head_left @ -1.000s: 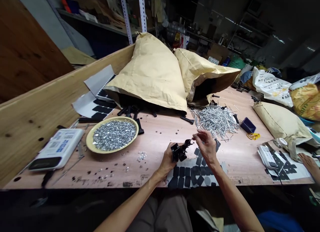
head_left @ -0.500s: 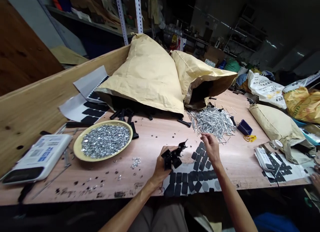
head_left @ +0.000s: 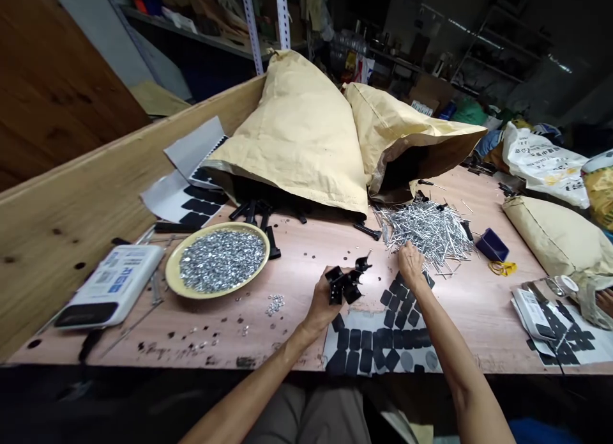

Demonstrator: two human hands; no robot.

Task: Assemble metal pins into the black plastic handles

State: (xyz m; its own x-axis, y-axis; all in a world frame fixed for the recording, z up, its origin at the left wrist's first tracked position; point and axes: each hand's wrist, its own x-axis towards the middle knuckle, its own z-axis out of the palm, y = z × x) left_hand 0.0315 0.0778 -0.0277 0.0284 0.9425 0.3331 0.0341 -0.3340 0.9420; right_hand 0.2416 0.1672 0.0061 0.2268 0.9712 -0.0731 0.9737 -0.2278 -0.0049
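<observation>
My left hand (head_left: 322, 303) is closed round a black plastic part (head_left: 345, 283) with several prongs, held just above the wooden table (head_left: 306, 252). A thin metal pin sticks up from its top. My right hand (head_left: 410, 262) reaches forward to the near edge of a heap of silvery metal pins (head_left: 428, 229), its fingers bent down into the pins; what they hold is hidden. Under both hands lies a sheet of black adhesive pads (head_left: 383, 338).
A yellow dish of small silvery washers (head_left: 218, 262) sits to the left, beside a white boxed device (head_left: 112, 284). Two big tan paper sacks (head_left: 306, 137) lie behind, black parts spilling out. A blue tray (head_left: 491, 243) and another sack (head_left: 558, 236) lie right. A wooden board walls the left.
My right hand left the black part and moved forward to the pin heap. The left hand kept hold of the part, which now carries a pin.
</observation>
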